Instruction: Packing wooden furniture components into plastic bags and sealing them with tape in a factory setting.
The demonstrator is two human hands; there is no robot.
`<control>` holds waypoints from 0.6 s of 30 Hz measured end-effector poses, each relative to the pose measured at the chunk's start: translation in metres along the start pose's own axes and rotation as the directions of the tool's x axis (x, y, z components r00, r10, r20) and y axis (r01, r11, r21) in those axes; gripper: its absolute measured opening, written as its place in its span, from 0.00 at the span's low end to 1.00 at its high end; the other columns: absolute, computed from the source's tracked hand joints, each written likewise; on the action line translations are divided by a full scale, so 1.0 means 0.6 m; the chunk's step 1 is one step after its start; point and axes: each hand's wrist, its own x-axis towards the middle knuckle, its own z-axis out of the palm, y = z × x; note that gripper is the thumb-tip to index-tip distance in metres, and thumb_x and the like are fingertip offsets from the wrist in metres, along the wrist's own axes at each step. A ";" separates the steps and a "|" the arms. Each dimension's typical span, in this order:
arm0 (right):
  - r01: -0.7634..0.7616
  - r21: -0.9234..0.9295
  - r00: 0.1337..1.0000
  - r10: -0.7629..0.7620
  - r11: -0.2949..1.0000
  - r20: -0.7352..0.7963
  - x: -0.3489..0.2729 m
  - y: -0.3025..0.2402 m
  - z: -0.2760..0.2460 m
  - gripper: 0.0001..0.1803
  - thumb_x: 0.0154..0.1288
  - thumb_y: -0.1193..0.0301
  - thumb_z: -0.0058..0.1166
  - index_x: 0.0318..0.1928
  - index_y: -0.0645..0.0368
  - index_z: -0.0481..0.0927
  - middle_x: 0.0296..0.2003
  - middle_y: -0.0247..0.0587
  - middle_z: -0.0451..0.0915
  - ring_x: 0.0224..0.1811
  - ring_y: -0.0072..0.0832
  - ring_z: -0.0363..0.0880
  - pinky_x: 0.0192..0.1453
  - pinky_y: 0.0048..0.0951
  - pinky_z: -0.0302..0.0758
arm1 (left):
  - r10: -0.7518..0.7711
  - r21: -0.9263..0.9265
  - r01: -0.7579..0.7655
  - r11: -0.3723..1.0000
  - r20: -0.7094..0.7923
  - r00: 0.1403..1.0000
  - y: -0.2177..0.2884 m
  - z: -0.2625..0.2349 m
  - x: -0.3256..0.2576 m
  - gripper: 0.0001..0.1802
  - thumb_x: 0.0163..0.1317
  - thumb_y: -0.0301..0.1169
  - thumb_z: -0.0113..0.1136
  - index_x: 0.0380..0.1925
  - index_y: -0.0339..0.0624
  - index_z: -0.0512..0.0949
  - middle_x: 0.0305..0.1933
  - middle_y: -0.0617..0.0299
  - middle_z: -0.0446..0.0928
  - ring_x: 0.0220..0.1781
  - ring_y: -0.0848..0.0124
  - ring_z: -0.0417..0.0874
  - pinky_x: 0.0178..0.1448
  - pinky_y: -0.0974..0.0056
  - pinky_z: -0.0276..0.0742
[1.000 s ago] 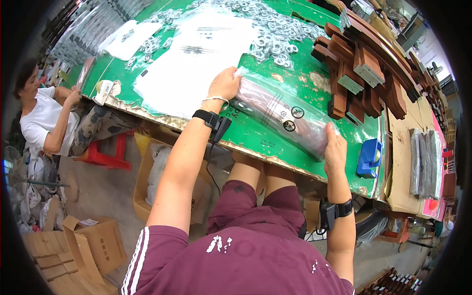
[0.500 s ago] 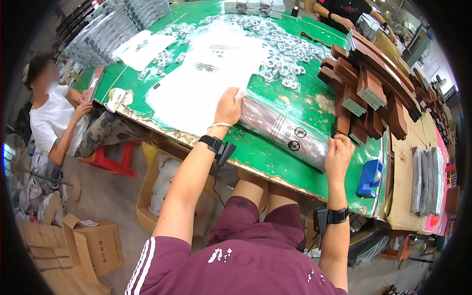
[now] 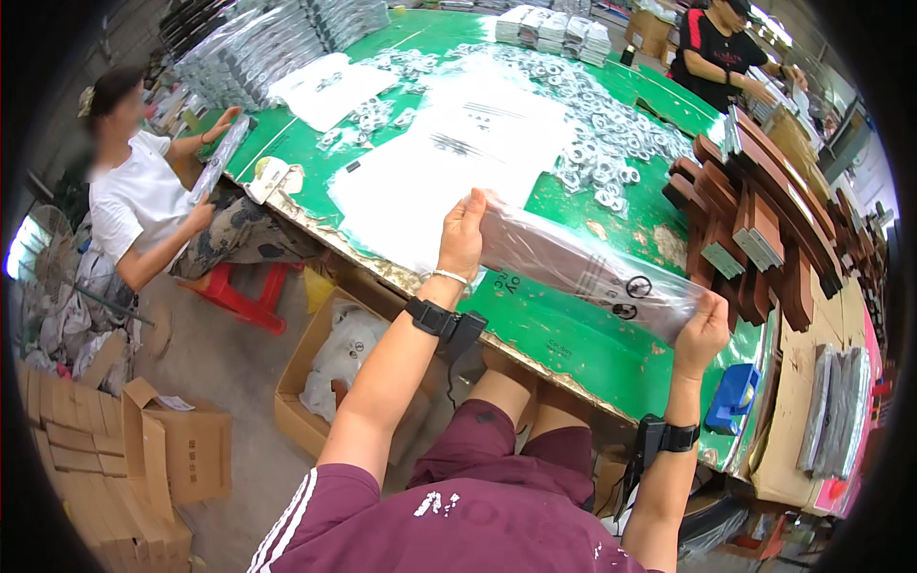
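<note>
A long brown part in a clear plastic bag (image 3: 564, 256), printed with dark marks, is held over the green table (image 3: 535, 329). My left hand (image 3: 462, 237) is closed on its left end, thumb and fingers pinching the plastic. My right hand (image 3: 703, 332) grips the opposite end, fingers curled round the bag's edge. The broad side of the bag faces me. Just beyond my left hand lies a stack of clear and white plastic bags (image 3: 420, 210).
Brown curved parts (image 3: 755, 229) are piled at the right, near a blue tape dispenser (image 3: 734, 399). Many small bagged rings (image 3: 592, 143) cover the far table. A seated person (image 3: 148, 205) at left holds a wrapped strip; another person (image 3: 721, 57) stands far right. An open carton (image 3: 296, 420) sits below.
The bagged part has been raised off the table and tipped, its broad face now toward me. Both hands moved with it. The seated person's strip has changed angle. The view has shifted.
</note>
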 end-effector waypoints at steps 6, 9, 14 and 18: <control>0.090 0.060 0.996 -0.089 0.994 -0.015 0.015 0.020 0.004 0.12 0.75 0.67 0.49 0.36 0.61 0.78 0.27 0.40 0.82 0.26 0.30 0.79 0.34 0.28 0.75 | -0.204 -0.067 0.210 0.975 0.081 0.976 0.021 -0.016 -0.013 0.24 0.75 0.46 0.46 0.28 0.39 0.76 0.36 0.57 0.81 0.44 0.65 0.82 0.52 0.63 0.75; 0.096 0.102 0.995 -0.097 0.990 0.007 0.009 0.010 0.018 0.12 0.76 0.66 0.48 0.38 0.62 0.77 0.27 0.40 0.82 0.26 0.28 0.78 0.34 0.27 0.75 | -0.214 -0.017 0.214 0.977 -0.101 0.971 0.011 -0.017 -0.019 0.23 0.76 0.44 0.47 0.28 0.37 0.76 0.34 0.54 0.82 0.40 0.65 0.83 0.48 0.63 0.76; -0.011 0.185 0.999 0.017 0.983 -0.035 -0.006 0.000 0.045 0.13 0.77 0.66 0.47 0.36 0.62 0.76 0.29 0.39 0.80 0.30 0.24 0.77 0.37 0.25 0.73 | 0.214 0.028 -0.221 0.975 -0.393 0.894 0.019 0.010 -0.026 0.20 0.76 0.40 0.47 0.27 0.38 0.74 0.32 0.60 0.78 0.36 0.72 0.77 0.45 0.67 0.72; -0.117 0.228 0.992 0.106 0.967 0.064 -0.064 0.025 0.083 0.14 0.77 0.67 0.46 0.33 0.62 0.74 0.29 0.40 0.77 0.32 0.27 0.75 0.39 0.27 0.71 | 0.167 0.081 -0.147 0.986 -0.376 0.911 -0.054 -0.061 -0.025 0.16 0.75 0.37 0.48 0.32 0.36 0.74 0.32 0.63 0.76 0.36 0.76 0.71 0.46 0.69 0.68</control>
